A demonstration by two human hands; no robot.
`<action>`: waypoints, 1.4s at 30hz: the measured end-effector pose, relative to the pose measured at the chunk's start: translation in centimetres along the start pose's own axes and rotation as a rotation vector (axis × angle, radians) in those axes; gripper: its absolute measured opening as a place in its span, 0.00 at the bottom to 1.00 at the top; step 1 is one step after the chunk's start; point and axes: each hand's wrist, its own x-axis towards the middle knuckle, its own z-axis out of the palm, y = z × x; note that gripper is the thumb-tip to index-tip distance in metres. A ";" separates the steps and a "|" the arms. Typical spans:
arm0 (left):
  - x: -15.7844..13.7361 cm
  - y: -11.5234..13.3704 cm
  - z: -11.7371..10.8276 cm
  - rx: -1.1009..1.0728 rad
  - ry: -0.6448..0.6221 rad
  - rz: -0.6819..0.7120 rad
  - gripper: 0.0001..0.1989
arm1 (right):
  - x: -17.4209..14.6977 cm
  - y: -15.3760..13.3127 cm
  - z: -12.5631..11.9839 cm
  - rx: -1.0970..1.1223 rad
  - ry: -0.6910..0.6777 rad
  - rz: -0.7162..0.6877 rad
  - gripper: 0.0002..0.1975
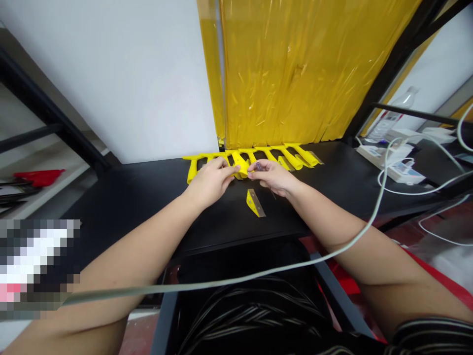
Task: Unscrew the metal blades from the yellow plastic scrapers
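My left hand [212,180] pinches a yellow scraper piece [241,163] between thumb and fingers, just above the black tabletop. My right hand [273,176] is closed beside it, its fingertips at the piece's right edge. In the right hand is a small screwdriver [259,167] with a dark translucent handle; a thin shaft shows below the palm, and the rest is hidden by the fingers. Several yellow scrapers [294,160] with metal blades lie in a row behind both hands. Nearer to me rests a loose yellow scraper head [254,202] with its blade.
A pale cable [236,281] crosses in front of me over both forearms. White power strips [391,162] and a plastic bottle [393,116] stand at the right. A white panel [129,74] and a yellow film-covered panel [295,74] rise behind the black table [148,192].
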 end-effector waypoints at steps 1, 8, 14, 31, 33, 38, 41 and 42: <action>0.0 0.1 0.0 0.002 -0.001 0.002 0.16 | 0.0 -0.1 0.1 -0.006 0.001 -0.004 0.15; 0.3 0.4 -0.2 0.024 0.015 0.032 0.17 | 0.0 -0.4 0.7 -0.035 0.129 -0.160 0.17; 0.2 0.2 -0.2 0.024 0.017 0.053 0.17 | 0.0 -0.5 0.4 -0.105 0.081 -0.201 0.17; 0.1 -0.1 0.0 0.051 0.045 0.055 0.17 | 0.3 0.3 -0.2 -0.279 0.056 -0.371 0.09; 0.2 0.0 -0.1 0.054 0.038 0.045 0.17 | 0.2 0.5 -0.3 -0.427 0.057 -0.430 0.07; 0.2 0.4 -0.4 0.076 -0.056 -0.002 0.16 | -0.1 0.2 -0.9 -0.656 0.092 -0.656 0.03; 0.0 -0.1 -0.9 0.080 -0.060 -0.067 0.16 | -0.5 -0.5 -1.7 -0.621 0.001 -0.641 0.04; 0.0 -0.5 -1.2 0.073 -0.046 -0.094 0.16 | -0.6 -0.7 -2.0 -0.621 -0.090 -0.601 0.04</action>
